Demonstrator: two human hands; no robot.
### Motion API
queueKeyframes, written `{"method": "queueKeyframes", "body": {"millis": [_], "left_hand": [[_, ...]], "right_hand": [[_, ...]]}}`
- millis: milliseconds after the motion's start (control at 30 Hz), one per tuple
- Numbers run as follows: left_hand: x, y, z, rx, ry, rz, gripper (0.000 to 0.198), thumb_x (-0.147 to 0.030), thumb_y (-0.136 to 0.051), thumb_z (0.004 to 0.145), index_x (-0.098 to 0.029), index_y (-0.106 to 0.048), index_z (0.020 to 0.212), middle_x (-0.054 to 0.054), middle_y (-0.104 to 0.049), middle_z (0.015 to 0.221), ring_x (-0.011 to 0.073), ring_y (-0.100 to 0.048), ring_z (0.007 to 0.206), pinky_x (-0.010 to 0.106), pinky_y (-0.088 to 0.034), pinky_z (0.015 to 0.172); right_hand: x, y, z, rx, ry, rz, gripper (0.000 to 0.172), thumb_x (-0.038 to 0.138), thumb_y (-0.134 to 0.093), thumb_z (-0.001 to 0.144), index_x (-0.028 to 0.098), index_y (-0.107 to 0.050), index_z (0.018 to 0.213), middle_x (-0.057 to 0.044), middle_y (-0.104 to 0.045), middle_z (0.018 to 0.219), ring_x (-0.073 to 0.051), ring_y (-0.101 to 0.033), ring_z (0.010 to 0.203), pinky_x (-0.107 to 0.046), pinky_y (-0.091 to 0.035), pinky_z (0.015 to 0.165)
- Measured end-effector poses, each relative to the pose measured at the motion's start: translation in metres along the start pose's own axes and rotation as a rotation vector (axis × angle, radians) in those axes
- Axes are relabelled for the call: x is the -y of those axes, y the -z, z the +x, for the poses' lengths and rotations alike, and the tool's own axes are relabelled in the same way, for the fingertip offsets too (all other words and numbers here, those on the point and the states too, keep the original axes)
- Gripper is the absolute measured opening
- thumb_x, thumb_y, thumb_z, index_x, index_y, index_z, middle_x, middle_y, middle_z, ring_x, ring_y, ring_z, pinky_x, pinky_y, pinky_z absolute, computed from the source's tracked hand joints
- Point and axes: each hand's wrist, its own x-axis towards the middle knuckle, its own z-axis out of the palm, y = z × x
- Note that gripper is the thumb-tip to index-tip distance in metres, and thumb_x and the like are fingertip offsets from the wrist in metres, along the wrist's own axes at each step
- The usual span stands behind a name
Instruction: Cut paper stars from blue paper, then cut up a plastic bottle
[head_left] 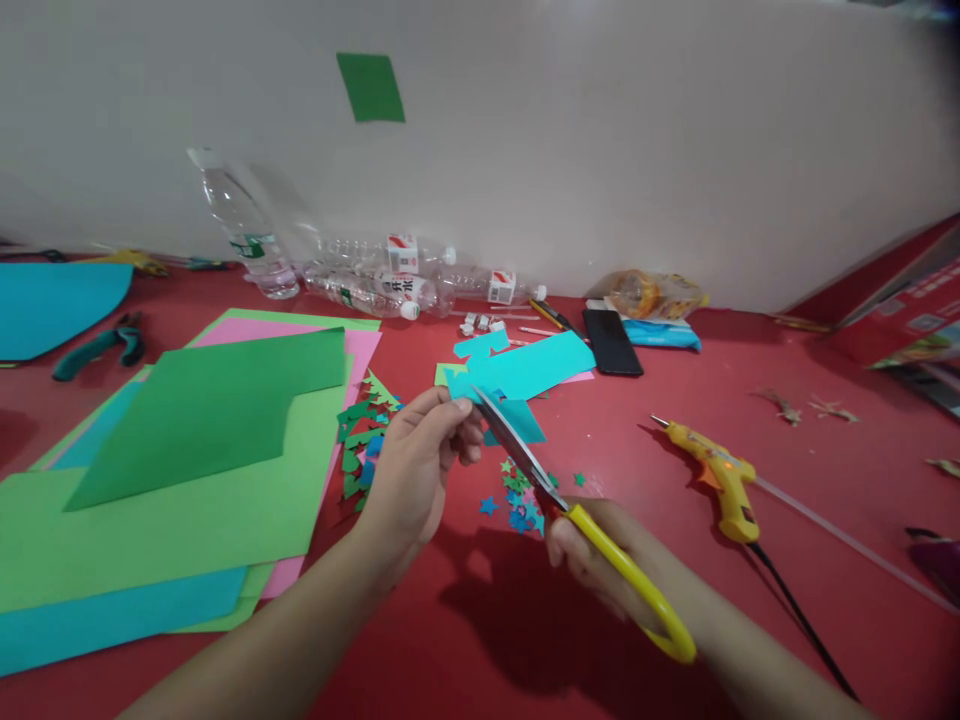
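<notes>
My left hand [431, 440] pinches a small piece of light blue paper [457, 383] between thumb and fingers. In my right hand [600, 560] is a pair of scissors with yellow handles [630, 575], its blades pointing up and left. The blade tips meet the paper right beside my left fingertips. Under the blades lies a small pile of cut paper stars [519, 500] in blue, green and pink. Behind my hands rests a larger light blue paper strip [532, 365]. Left of my left hand is a heap of green and blue paper scraps [360, 440].
Coloured sheets [225, 420] are stacked at left, with pliers [101, 350] beyond. Plastic bottles [375, 280] line the wall; one bottle [244, 225] stands upright. A black phone [612, 342] lies behind. A yellow glue gun [712, 475] with a cable is at right.
</notes>
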Motion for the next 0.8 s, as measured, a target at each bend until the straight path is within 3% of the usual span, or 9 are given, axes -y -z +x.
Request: {"method": "queueKeyframes", "body": {"millis": [800], "left_hand": [[0.0001, -0.0004, 0.0003, -0.009, 0.012, 0.009, 0.016, -0.02, -0.065, 0.073, -0.016, -0.057, 0.06, -0.002, -0.06, 0.055, 0.0066, -0.051, 0.047, 0.017, -0.04, 0.046]], "right_hand": [[0.0005, -0.0011, 0.0016, -0.003, -0.031, 0.009, 0.066, 0.087, -0.029, 0.078, 0.023, -0.032, 0.063, 0.007, -0.029, 0.051, -0.008, -0.026, 0.044, -0.023, -0.016, 0.041]]}}
